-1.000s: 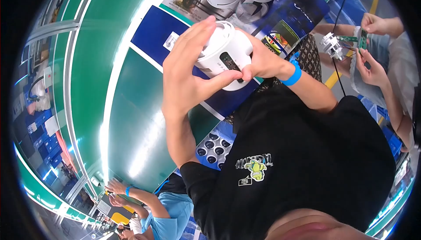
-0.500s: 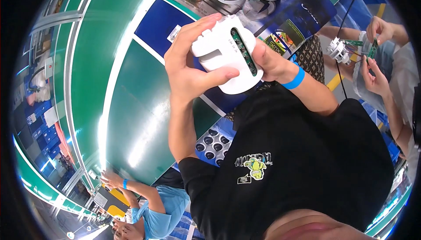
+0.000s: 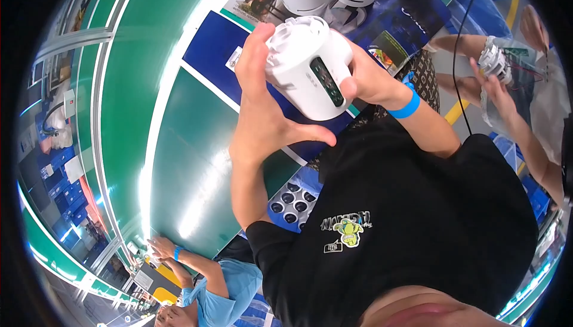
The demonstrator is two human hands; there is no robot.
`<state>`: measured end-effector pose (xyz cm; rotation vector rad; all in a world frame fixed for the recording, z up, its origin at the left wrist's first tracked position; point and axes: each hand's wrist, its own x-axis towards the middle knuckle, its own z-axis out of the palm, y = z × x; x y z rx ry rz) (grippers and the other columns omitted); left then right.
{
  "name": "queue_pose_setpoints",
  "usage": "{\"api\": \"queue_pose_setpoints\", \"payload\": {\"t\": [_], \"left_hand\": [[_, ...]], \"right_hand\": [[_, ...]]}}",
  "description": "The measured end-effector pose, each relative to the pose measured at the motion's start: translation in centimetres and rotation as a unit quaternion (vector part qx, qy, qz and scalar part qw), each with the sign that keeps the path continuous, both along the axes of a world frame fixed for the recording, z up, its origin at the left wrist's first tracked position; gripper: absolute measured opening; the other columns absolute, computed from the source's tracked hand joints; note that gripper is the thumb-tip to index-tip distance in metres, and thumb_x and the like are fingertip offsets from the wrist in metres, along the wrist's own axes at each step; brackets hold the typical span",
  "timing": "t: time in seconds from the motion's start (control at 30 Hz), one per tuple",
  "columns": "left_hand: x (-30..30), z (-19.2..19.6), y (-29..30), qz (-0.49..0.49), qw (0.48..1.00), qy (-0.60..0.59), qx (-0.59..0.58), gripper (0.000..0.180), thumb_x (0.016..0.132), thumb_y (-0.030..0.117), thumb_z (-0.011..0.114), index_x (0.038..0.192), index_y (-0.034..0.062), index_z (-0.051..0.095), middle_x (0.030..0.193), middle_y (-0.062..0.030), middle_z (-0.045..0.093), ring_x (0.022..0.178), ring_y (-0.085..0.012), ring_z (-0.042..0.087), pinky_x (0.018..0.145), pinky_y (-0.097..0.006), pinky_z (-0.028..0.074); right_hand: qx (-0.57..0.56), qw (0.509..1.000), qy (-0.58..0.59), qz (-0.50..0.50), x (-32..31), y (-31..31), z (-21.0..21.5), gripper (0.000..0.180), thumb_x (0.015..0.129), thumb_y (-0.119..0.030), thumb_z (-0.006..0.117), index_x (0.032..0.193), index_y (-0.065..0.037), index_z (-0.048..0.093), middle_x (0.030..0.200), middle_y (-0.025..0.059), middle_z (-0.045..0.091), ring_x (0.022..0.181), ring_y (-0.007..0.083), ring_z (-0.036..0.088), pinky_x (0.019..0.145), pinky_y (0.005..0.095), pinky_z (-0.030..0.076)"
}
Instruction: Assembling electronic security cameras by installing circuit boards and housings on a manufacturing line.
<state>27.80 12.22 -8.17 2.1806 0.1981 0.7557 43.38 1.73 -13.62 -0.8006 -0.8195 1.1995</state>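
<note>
Basically a white plastic case [image 3: 298, 91], glossy, rounded, tilted, notched rim up, long dark slot [image 3: 327, 81] showing green board inside. Held above the desk [image 3: 185, 148]. Right hand [image 3: 365, 79]: grip closed on its right side, thumb near slot. Left hand [image 3: 259, 106]: grip spread wide, fingers at upper-left edge, thumb clear.

Smooth white plastic housing [image 3: 307, 91].
</note>
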Motion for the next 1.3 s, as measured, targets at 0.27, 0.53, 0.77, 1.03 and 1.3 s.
{"api": "queue_pose_setpoints", "payload": {"t": [0.27, 0.53, 0.77, 1.03, 1.3], "left_hand": [[1.6, -0.4, -1.6, 0.047, 0.954, -0.202, 0.216, 0.085, 0.058, 0.021, 0.089, 0.125, 0.0124, 0.037, 0.128, -0.0130, 0.047, 0.117, -0.0389, 0.050, 0.091, -0.046, 0.050], [2.1, -1.1, -2.1, 0.096, 0.896, -0.269, 0.341, 0.061, 0.068, 0.012, 0.081, 0.113, 0.0133, 0.039, 0.122, -0.0061, 0.050, 0.116, -0.0327, 0.052, 0.084, -0.040, 0.055], [1.2, -0.6, -1.3, 0.066, 0.918, -0.216, 0.327, 0.065, 0.068, 0.005, 0.079, 0.118, 0.0108, 0.039, 0.122, -0.0098, 0.051, 0.114, -0.0384, 0.052, 0.088, -0.043, 0.055], [-2.3, 1.1, 2.3, 0.190, 0.934, -0.041, 0.301, 0.112, 0.047, 0.034, 0.094, 0.136, 0.0072, 0.030, 0.135, -0.0180, 0.040, 0.123, -0.0379, 0.042, 0.101, -0.049, 0.037], [-4.3, 4.0, 17.2, 0.325, 0.770, 0.379, 0.398, 0.096, 0.050, 0.032, 0.086, 0.130, 0.0048, 0.041, 0.124, -0.0118, 0.049, 0.115, -0.0307, 0.047, 0.092, -0.043, 0.041]], "right_hand": [[0.072, 0.992, -0.089, 0.048, 2.1, -0.8, 2.0, 0.108, 0.045, -0.036, 0.095, 0.131, -0.002, 0.039, 0.120, 0.0045, 0.053, 0.112, 0.0127, 0.049, 0.095, 0.0290, 0.041], [0.222, 0.950, -0.206, 0.077, 3.5, 0.0, 2.2, 0.106, 0.048, -0.029, 0.094, 0.134, -0.002, 0.037, 0.128, 0.0097, 0.051, 0.118, 0.0178, 0.050, 0.099, 0.0336, 0.042], [0.155, 0.976, -0.110, 0.103, 2.8, 0.7, 2.3, 0.113, 0.048, -0.027, 0.094, 0.138, 0.001, 0.031, 0.133, 0.0105, 0.046, 0.123, 0.0179, 0.044, 0.104, 0.0326, 0.036], [0.008, 0.995, -0.075, 0.058, 1.9, 0.5, -1.3, 0.078, 0.080, -0.032, 0.073, 0.141, -0.010, 0.031, 0.135, 0.0063, 0.039, 0.124, 0.0185, 0.040, 0.098, 0.0356, 0.039], [0.127, 0.935, -0.331, 0.002, 1.7, -0.2, -2.0, 0.009, 0.084, -0.002, 0.062, 0.092, -0.002, 0.065, 0.094, 0.0106, 0.062, 0.088, 0.0241, 0.062, 0.075, 0.0323, 0.049]]}}
